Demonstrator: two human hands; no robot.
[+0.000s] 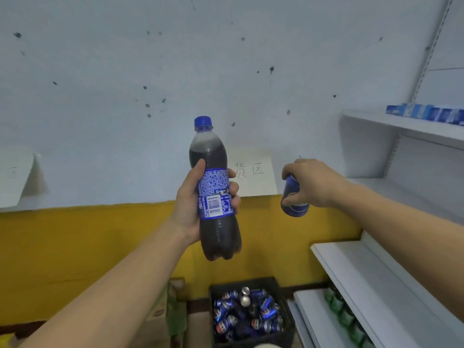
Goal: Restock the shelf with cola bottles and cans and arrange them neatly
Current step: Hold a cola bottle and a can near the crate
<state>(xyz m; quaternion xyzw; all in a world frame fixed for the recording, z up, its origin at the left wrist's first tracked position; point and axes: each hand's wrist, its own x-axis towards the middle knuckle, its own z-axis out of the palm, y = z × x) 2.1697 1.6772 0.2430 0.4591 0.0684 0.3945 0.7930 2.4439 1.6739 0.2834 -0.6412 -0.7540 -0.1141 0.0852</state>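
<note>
Head view: a stained white wall (100, 96) over a yellow band (75, 247) stands behind both hands. The left hand (190, 204) curls round an upright cola bottle (213, 187). Beside it, the right hand (313, 182) grips a cola can (292, 197) from above. White shelves (371, 277) run right of that hand, and a black crate (241, 282) of loose cans (266, 307) sits below. The bottle covers part of a paper sign (253, 172), and the green bottles (336, 305) low down are blurred.
</note>
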